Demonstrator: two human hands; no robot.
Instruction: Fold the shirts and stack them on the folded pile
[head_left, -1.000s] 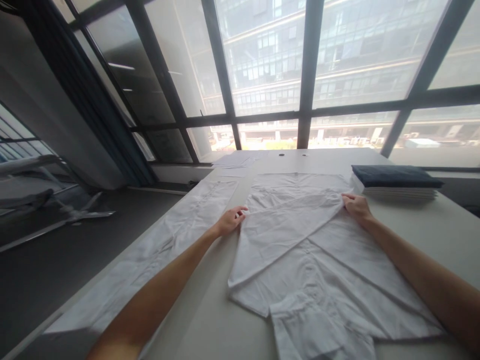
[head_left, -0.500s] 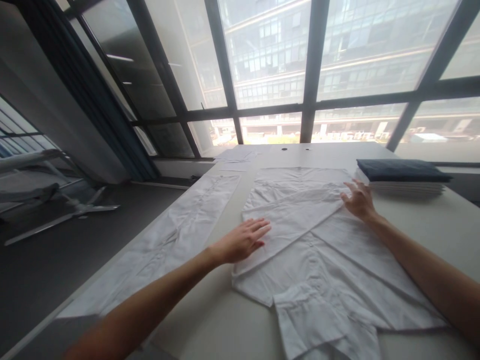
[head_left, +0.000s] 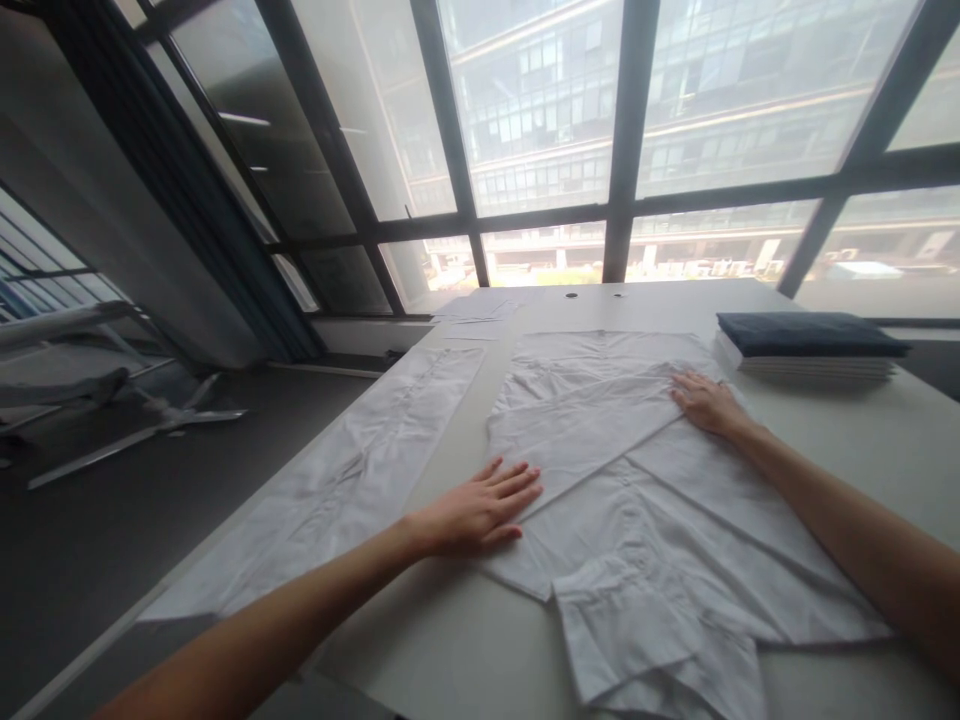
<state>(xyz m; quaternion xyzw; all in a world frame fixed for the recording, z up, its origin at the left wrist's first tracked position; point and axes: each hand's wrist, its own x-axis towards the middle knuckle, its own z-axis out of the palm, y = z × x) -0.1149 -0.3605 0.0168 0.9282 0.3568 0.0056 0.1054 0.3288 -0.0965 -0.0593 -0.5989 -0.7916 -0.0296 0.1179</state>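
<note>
A white long-sleeved garment (head_left: 577,435), which looks like a shirt, lies spread on the white table with one sleeve folded across its body. My left hand (head_left: 480,508) rests flat on its left edge, fingers spread. On the upper right part of the garment, near the end of the folded-over sleeve, lies my right hand (head_left: 705,402), palm down with the fingers stretched out. A cuffed sleeve end (head_left: 630,620) hangs toward the near side. Neither hand grips the cloth. The collar cannot be made out.
Another white garment (head_left: 337,480) lies along the table's left side. A folded dark blue cloth (head_left: 814,334) tops a stack of folded white ones (head_left: 817,368) at the right. Papers (head_left: 476,310) lie at the far left of the table (head_left: 420,640), before large windows.
My left hand has slid slightly toward me and its fingers have spread. The right hand has come down from raised, curled fingers to lie flatter on the cloth.
</note>
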